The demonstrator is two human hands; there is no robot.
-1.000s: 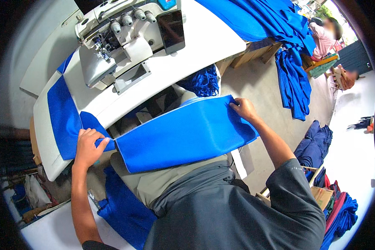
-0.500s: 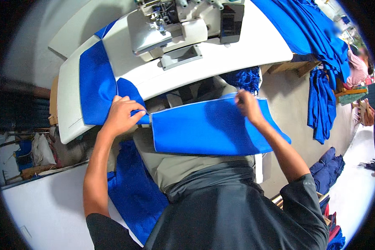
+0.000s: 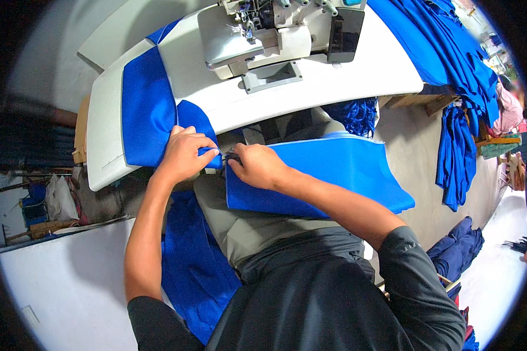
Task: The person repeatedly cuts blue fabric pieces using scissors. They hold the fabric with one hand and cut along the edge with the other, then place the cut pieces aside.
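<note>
My left hand (image 3: pixel 186 153) pinches the corner of a blue fabric piece (image 3: pixel 149 111) that lies over the left end of the white sewing table. Right beside it, my right hand (image 3: pixel 256 164) is closed around a small dark tool (image 3: pixel 233 157), mostly covered by the fingers. Its tip is at the narrow join between that piece and a second blue fabric panel (image 3: pixel 334 169). This panel spreads across my lap to the right, with a pale stitched line along its upper edge.
An overlock sewing machine (image 3: pixel 263 41) stands on the white table (image 3: pixel 357 82), with a dark phone-like slab (image 3: pixel 345 35) against it. Blue cloth (image 3: pixel 433 52) is heaped at the far right. More blue fabric (image 3: pixel 193 263) hangs by my left leg. A person in pink (image 3: pixel 503 108) is at far right.
My right hand has moved left from the panel's far end to the join beside my left hand. My left hand keeps its pinch. The view has shifted slightly.
</note>
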